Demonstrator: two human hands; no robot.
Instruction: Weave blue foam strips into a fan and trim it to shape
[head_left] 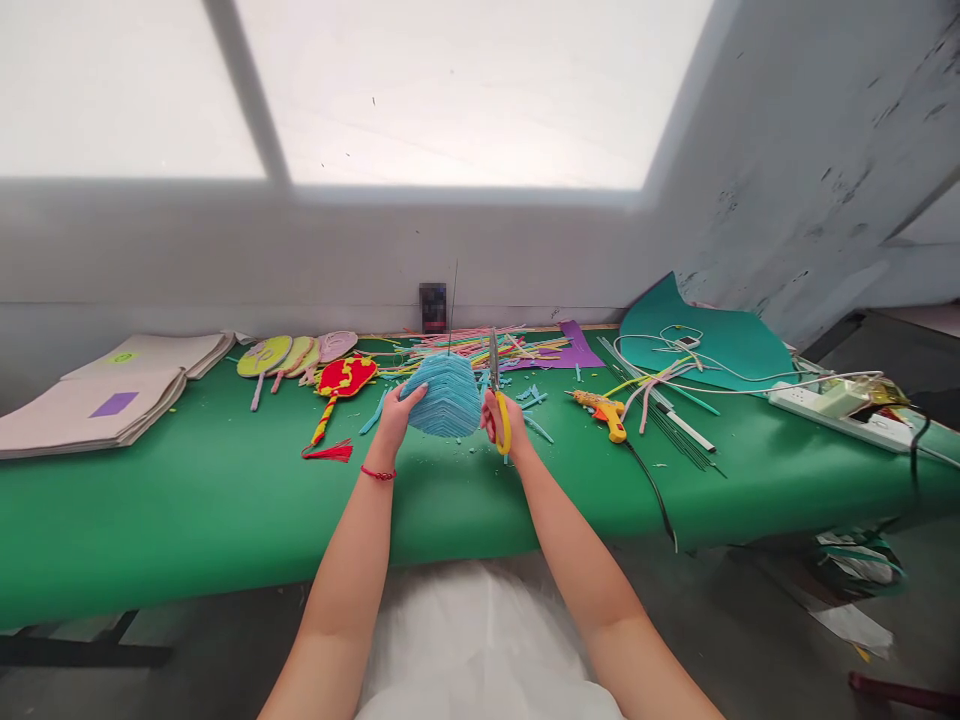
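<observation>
My left hand (396, 415) grips the left edge of a round blue fan panel (444, 396) built from rows of fuzzy strips, its thumb lying on the face. A thin dark wire (454, 305) sticks up from the panel's top. My right hand (504, 422) is closed round the yellow handles of a pair of scissors (495, 375), whose blades point upward just right of the panel. Short blue offcuts (534, 397) lie on the table beside the scissors. Left of the panel rests a red and yellow fan (345, 378) with a red tassel.
Several finished fans (264, 356) and stacked paper sheets (97, 400) lie left on the green table (247, 510). Colourful pipe cleaners (480, 345) are heaped behind my hands. To the right are a yellow glue gun (604, 413), a teal sheet (720, 345), loose cables and a power strip (840, 415).
</observation>
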